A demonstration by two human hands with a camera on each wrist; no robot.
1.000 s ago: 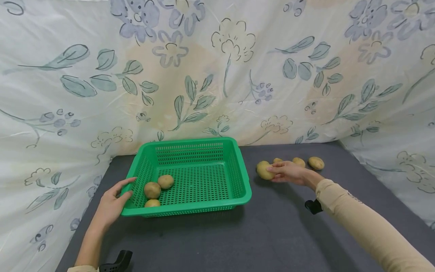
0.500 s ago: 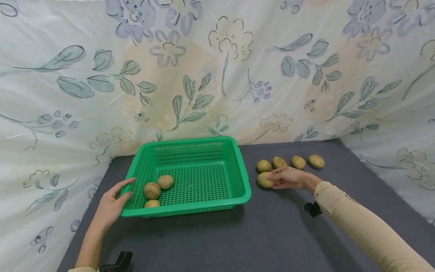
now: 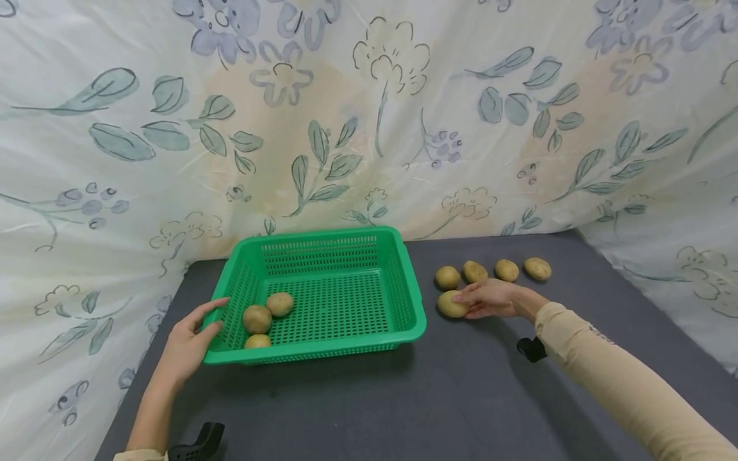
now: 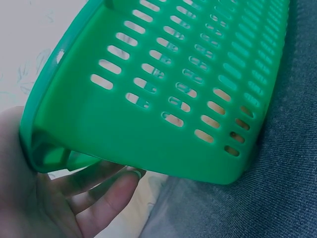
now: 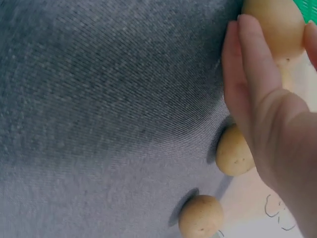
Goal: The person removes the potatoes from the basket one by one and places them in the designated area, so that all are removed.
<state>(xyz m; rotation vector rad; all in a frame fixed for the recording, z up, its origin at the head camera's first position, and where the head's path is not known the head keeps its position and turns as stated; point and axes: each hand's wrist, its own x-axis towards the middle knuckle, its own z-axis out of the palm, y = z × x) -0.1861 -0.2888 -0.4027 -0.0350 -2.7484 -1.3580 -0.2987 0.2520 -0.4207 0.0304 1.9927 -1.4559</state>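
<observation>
A green plastic basket (image 3: 340, 349) stands at the left of the table, with a few potatoes (image 3: 257, 319) in its left part. My left hand (image 3: 184, 349) grips the basket's left rim; in the left wrist view its fingers (image 4: 111, 201) curl beneath the rim. To the basket's right, my right hand (image 3: 494, 298) holds a potato (image 3: 451, 305) between thumb and fingers, low at the table. The right wrist view shows this potato (image 5: 277, 29) with the thumb on one side and straight fingers on the other. Just behind it lies a row of several potatoes (image 3: 506, 270).
The dark grey table (image 3: 357, 410) runs back to a floral cloth (image 3: 328, 128) hanging as a backdrop. This cloth also hangs along the left and right sides. A black wrist device (image 3: 198, 442) sits on the left forearm.
My right hand has brought its potato down and slightly nearer, in front of the row, uncovering the potatoes behind it. My left hand stays on the basket rim.
</observation>
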